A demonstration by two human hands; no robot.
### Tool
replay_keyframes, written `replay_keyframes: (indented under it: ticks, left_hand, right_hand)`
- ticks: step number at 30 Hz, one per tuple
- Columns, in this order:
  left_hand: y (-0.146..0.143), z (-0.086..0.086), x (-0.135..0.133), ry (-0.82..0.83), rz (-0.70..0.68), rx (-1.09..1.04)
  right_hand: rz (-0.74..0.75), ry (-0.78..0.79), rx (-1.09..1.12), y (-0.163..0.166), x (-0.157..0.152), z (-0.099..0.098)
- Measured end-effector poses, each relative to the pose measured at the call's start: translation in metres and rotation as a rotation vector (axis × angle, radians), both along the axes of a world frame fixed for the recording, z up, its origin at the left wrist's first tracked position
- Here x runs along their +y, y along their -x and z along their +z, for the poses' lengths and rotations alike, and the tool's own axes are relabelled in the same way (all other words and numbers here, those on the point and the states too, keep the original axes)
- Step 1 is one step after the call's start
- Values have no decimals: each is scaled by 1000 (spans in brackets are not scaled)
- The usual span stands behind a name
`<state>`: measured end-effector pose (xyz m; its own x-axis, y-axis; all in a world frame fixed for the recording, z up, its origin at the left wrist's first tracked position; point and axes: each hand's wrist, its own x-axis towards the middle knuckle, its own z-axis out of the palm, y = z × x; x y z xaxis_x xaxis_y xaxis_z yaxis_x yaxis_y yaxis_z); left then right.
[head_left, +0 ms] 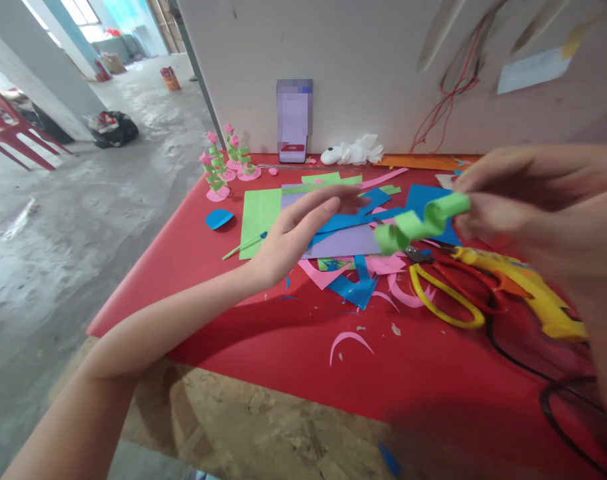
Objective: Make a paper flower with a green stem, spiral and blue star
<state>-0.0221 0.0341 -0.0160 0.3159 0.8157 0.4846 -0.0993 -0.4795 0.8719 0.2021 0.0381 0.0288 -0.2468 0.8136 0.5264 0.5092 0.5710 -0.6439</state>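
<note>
My right hand (533, 200) is raised close to the camera at the right, fingers pinched on one end of a curled green paper strip (420, 223) that spirals down to the left. My left hand (303, 230) stretches out over the red table (263, 333) with its fingers extended and apart, holding nothing, above sheets of green paper (258, 217), purple paper (343, 243) and blue paper (423, 200). The strip's free end hangs a little right of my left fingertips.
Yellow-handled scissors (446, 297) and a yellow glue gun (528, 290) with a black cord lie at the right. Pink and blue scraps litter the middle. Small paper flowers (226, 163), a phone (294, 120) and white tissue (353, 152) stand by the back wall. Floor drops off left.
</note>
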Motion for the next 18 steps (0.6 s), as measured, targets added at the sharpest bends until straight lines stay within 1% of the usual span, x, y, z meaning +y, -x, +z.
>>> replay_keyframes:
  ticks: [2, 3, 5, 6, 8, 11, 15, 18]
  left_hand:
    - [-3, 0, -3, 160, -168, -1]
    - [-4, 1, -5, 217, -220, 11]
    - [-6, 3, -9, 260, -239, 62]
    - [-6, 5, -11, 281, -230, 88]
    - [-6, 9, -13, 324, -189, 136]
    - [-7, 12, -14, 329, -89, 119]
    - [-8, 10, -11, 218, 14, 64]
    - [-8, 7, -9, 63, 81, 85]
  right_hand:
    - [150, -46, -64, 14, -11, 0]
    - [217, -101, -123, 19, -14, 0]
    - [280, -227, -245, 25, -18, -1]
    - [294, -278, -284, 27, -19, -2]
    - [277, -322, -318, 29, -19, -4]
    - [197, -296, -322, 29, -17, -6]
    - [117, -196, -246, 27, -14, -9]
    - [54, -109, -198, 26, -12, -11]
